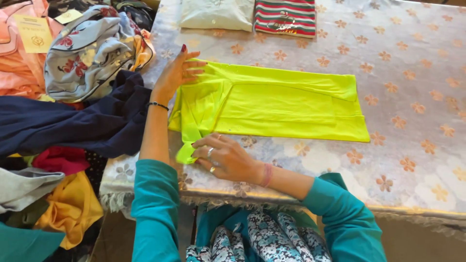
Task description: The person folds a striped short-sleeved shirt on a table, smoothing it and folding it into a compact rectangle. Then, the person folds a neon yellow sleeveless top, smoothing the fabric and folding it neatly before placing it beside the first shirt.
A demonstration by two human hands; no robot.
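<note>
Here, folding the neon shirt point(281, 104) on the table point(412, 160)
Left hand point(177, 73) pressing flat, open; right hand point(225, 157) pinching the sleeve — fabric likely slipping

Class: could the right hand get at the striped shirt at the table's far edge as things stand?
Probably yes. The right hand rests on the yellow garment, and only bare tablecloth lies between it and the striped shirt; a forward stretch seems needed.
</note>
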